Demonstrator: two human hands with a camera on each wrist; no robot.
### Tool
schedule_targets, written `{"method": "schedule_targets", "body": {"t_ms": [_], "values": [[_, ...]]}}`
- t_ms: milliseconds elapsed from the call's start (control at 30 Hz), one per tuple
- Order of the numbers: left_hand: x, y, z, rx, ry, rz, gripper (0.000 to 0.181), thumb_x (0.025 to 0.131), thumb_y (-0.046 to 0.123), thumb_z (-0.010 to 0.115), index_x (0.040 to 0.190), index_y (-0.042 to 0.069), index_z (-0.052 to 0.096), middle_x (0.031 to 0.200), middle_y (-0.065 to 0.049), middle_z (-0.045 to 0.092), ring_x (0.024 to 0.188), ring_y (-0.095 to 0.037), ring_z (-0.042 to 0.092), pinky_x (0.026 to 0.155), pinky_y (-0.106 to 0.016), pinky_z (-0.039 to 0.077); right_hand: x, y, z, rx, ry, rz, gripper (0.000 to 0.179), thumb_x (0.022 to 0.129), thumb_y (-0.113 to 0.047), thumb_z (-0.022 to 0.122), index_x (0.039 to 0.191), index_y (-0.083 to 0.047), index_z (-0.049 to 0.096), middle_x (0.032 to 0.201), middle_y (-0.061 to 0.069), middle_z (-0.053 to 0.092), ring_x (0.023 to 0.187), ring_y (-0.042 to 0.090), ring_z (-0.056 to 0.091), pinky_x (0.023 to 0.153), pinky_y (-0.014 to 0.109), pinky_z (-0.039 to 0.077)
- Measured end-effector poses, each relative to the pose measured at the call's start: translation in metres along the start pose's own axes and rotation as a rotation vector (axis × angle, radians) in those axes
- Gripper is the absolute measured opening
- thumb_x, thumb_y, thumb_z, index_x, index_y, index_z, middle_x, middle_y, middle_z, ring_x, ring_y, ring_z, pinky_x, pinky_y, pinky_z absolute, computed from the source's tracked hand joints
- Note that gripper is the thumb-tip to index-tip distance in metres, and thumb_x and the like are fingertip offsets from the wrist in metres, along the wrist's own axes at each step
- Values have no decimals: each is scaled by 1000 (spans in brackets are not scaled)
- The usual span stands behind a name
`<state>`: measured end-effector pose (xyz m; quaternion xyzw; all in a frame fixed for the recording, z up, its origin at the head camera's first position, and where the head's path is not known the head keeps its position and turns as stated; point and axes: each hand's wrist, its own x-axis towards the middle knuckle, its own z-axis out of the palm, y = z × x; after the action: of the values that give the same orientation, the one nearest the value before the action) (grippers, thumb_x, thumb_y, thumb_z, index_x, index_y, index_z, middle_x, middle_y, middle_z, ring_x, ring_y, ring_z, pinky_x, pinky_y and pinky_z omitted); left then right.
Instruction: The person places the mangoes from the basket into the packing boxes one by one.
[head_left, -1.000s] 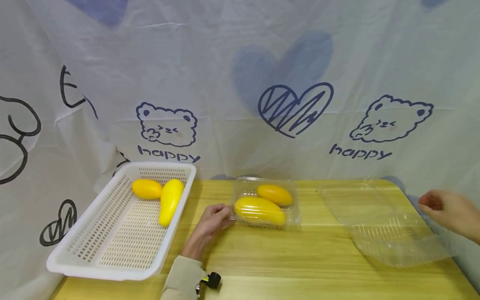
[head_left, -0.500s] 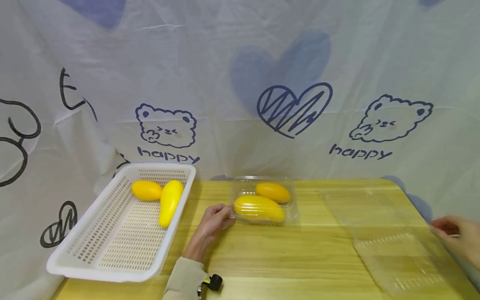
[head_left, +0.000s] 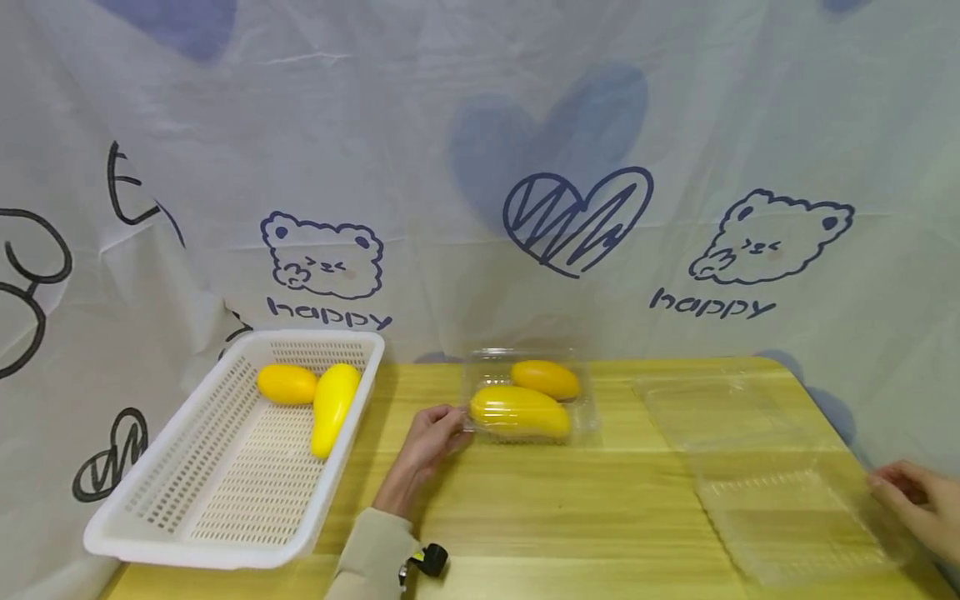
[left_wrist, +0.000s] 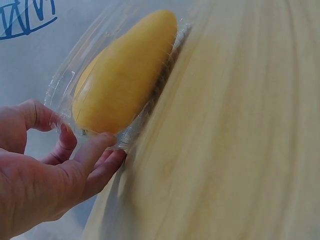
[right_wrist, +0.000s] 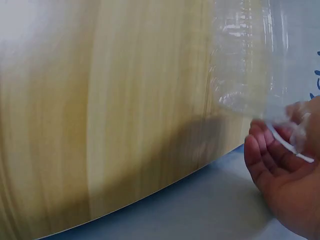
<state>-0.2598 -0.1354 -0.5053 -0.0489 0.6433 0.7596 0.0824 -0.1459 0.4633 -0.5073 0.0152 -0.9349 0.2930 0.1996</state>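
Observation:
My left hand (head_left: 433, 435) pinches the left end of a closed clear plastic clamshell box (head_left: 587, 421). Two yellow mangoes lie inside it, a larger mango (head_left: 519, 411) in front and a smaller, more orange mango (head_left: 546, 380) behind. The left wrist view shows the thumb and fingers (left_wrist: 102, 175) at the box's rim, beside the big mango. At the right edge of the table, my right hand (head_left: 918, 504) grips the rim of a second clear clamshell box (head_left: 787, 508). That one stands open and holds nothing, its lid spread toward the back; its plastic edge shows between the curled fingers (right_wrist: 257, 160).
A white perforated basket (head_left: 112, 521) stands on the left, with an orange-yellow mango (head_left: 287, 384) and a longer yellow mango (head_left: 335, 410) near its back right corner. The wooden table (head_left: 585, 525) ends at a patterned cloth (head_left: 450, 275) behind.
The right hand has come down toward the front and now holds the open box. That box has tipped from a raised tilt to lying flatter. The left hand stays at the filled box.

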Motion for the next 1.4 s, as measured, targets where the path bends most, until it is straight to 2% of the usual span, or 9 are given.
{"method": "schedule_targets", "body": {"t_ms": [200, 367, 467, 567, 633, 833, 967, 1200, 1400], "values": [[11, -2, 8, -2, 7, -2, 15, 97, 0, 56, 86, -7, 62, 100, -12, 63, 89, -17, 64, 87, -34, 58, -10, -5, -5, -91, -158, 78, 34, 109, -7, 43, 81, 1, 59, 67, -6, 53, 56, 1, 45, 47, 23, 41], [20, 0, 12, -16, 2, -13, 13, 96, -2, 55, 89, -9, 62, 98, -13, 62, 89, -18, 62, 89, -34, 57, -8, -13, -11, -196, -372, 140, 36, 112, -16, 36, 88, -1, 59, 78, 0, 59, 64, 7, 53, 54, 28, 45], [24, 2, 13, -14, -5, -22, 11, 95, -2, 56, 90, -9, 63, 102, -13, 63, 91, -18, 63, 94, -37, 56, -7, -15, -13, -233, -418, 138, 36, 112, -17, 34, 87, -7, 57, 80, 0, 59, 66, 12, 55, 55, 29, 44], [27, 3, 14, -10, -21, -24, 12, 96, -1, 56, 92, -9, 63, 105, -14, 63, 92, -17, 63, 97, -39, 55, -10, -14, -12, -250, -386, 95, 34, 112, -15, 36, 85, -10, 57, 79, -1, 60, 66, 13, 56, 56, 30, 44], [29, 2, 13, -13, -36, -24, 12, 96, -2, 55, 93, -10, 63, 106, -15, 63, 92, -17, 63, 97, -39, 55, -16, -13, -10, -260, -334, 38, 31, 110, -12, 40, 84, -11, 57, 77, -3, 59, 64, 8, 54, 55, 29, 44], [32, 0, 11, -10, -61, -14, 13, 96, -2, 54, 93, -11, 63, 111, -17, 63, 94, -19, 63, 97, -39, 55, -35, -12, -1, -295, -148, -219, 30, 104, -2, 48, 78, -15, 43, 67, -10, 33, 58, -3, 29, 51, 26, 30], [32, 0, 13, -10, -62, -1, 14, 96, -2, 53, 91, -12, 61, 114, -17, 63, 95, -18, 62, 97, -40, 54, -37, -15, 0, -329, -107, -321, 33, 102, 0, 49, 77, -17, 37, 68, -10, 25, 59, -1, 23, 53, 24, 25], [33, -1, 15, -13, -64, 15, 15, 97, -2, 53, 88, -9, 62, 110, -16, 63, 97, -18, 63, 101, -45, 52, -32, -19, 2, -380, -27, -557, 31, 105, -11, 44, 76, -20, 39, 75, -14, 27, 63, 1, 25, 52, 27, 27], [35, -4, 24, -22, -51, 21, 15, 97, -2, 54, 85, -7, 62, 105, -12, 62, 94, -16, 62, 96, -39, 55, -39, -21, 4, -406, 18, -556, 25, 101, -11, 40, 77, -15, 43, 75, -10, 34, 61, 11, 35, 52, 34, 32]]}}
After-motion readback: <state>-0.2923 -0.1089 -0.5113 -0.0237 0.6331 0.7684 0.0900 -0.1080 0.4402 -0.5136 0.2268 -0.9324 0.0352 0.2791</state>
